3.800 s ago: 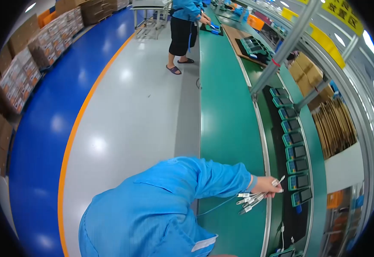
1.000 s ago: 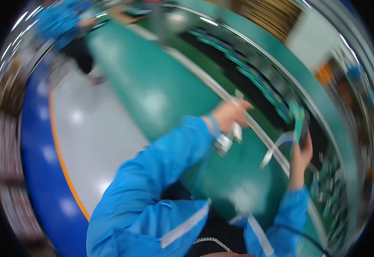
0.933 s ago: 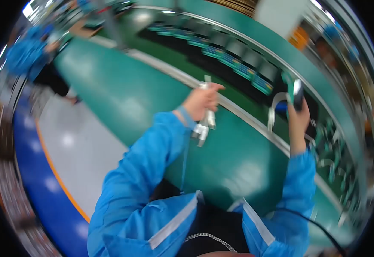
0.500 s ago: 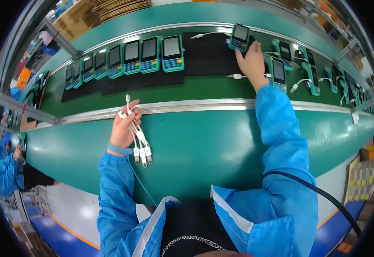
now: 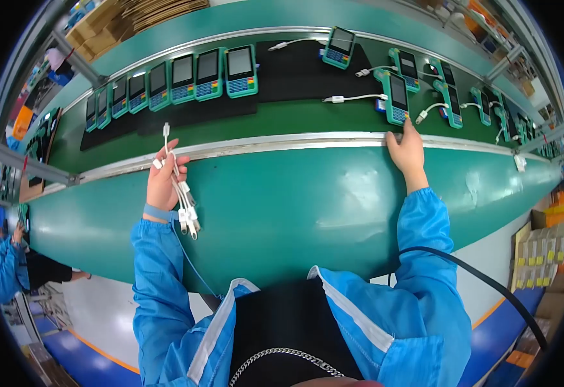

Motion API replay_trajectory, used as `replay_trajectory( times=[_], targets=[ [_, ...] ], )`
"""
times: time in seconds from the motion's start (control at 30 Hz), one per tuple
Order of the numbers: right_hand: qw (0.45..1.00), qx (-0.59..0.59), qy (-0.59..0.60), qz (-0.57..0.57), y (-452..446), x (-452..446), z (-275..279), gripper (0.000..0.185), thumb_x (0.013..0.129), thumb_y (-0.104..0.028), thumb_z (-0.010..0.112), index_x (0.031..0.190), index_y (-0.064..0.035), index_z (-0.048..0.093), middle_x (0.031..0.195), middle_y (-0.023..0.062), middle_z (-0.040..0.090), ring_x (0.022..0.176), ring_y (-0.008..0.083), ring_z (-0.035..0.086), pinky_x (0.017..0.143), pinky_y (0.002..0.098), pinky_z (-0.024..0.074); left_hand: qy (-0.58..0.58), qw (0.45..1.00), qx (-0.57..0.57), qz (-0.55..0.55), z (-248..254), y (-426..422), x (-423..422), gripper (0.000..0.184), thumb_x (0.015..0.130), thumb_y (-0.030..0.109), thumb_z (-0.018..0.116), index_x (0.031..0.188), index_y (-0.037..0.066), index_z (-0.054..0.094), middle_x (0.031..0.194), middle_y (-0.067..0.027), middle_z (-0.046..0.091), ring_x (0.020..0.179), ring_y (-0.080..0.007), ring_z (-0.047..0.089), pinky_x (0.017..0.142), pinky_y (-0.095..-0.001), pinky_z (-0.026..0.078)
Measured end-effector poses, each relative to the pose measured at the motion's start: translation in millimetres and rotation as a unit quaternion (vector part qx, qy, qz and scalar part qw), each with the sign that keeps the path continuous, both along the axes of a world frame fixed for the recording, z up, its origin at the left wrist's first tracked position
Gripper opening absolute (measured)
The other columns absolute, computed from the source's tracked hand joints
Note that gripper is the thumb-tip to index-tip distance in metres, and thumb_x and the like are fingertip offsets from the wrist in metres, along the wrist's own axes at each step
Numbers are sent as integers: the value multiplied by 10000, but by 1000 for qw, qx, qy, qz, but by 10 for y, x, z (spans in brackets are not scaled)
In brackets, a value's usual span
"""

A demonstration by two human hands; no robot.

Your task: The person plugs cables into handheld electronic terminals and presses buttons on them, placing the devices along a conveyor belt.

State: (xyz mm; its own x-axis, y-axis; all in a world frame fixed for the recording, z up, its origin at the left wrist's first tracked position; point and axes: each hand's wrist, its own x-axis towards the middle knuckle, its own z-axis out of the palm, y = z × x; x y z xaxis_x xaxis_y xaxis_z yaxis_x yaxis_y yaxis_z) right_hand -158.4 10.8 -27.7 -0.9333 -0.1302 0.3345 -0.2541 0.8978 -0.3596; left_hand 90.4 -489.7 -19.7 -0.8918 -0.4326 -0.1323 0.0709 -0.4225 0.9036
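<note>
My left hand (image 5: 163,180) is closed around a bunch of short white USB cables (image 5: 184,197). One connector points up above the fingers, and several plug ends hang below beside the wrist strap. My right hand (image 5: 408,155) is at the front rail, thumb and forefinger apart. Its forefinger reaches the lower end of a green handheld card terminal (image 5: 397,98), touching or very near it; the other fingers are partly hidden. From that terminal's left side a white cable (image 5: 359,98) runs out. Another card terminal (image 5: 338,48) lies tilted at the far edge, with a white cable (image 5: 295,44) beside it.
Several card terminals stand in a row on a black mat (image 5: 198,113) at left. More terminals with cables (image 5: 451,103) lie at right. A metal rail (image 5: 282,143) edges the green bench (image 5: 282,193). A black cord (image 5: 482,284) crosses my right sleeve. Another person (image 5: 4,258) works at far left.
My right hand has left the far tilted terminal and come back toward me, to the lower end of the nearer one. My left hand still holds the cables. The view has shifted slightly.
</note>
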Motion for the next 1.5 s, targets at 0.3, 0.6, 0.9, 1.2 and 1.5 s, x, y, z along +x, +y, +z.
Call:
replay_trajectory(
  times=[0.3,0.6,0.9,1.2,1.5],
  targets=[
    [934,-64,84,343,-1710,266,112,774,854,-274,662,1479,9,304,1502,225,364,1372,391,371,1127,438,324,37,996,49,-67,61,-32,11,451,960,98,522,1399,11,461,798,-1,571,647,-87,474,674,-286,461],
    [958,-2,66,278,-3779,-219,76,1166,683,-523,799,1458,123,214,1542,322,170,1323,413,429,1034,397,445,53,989,102,-92,-4,-183,55,328,953,42,487,1274,22,552,797,-52,621,684,-118,592,623,-253,515],
    [965,-16,58,257,-4432,19,101,1148,701,-541,786,1421,165,238,1485,376,243,1334,440,403,1047,408,432,26,995,79,-58,-2,-120,-19,172,1025,195,493,1151,78,502,907,-80,654,680,-94,596,703,-328,567],
    [984,37,13,176,-4233,-240,51,910,737,-327,633,1407,170,270,1420,334,395,1298,418,444,1067,439,400,14,1000,8,-10,41,-105,-16,136,955,197,635,981,111,533,639,56,458,564,-67,478,574,-263,482],
    [902,-315,12,294,-3835,263,223,665,746,-269,790,1265,71,552,1095,168,670,950,183,639,844,324,508,56,996,69,-15,-18,-89,55,119,943,199,625,931,110,546,675,25,498,567,-60,455,458,-226,325]
  ],
)
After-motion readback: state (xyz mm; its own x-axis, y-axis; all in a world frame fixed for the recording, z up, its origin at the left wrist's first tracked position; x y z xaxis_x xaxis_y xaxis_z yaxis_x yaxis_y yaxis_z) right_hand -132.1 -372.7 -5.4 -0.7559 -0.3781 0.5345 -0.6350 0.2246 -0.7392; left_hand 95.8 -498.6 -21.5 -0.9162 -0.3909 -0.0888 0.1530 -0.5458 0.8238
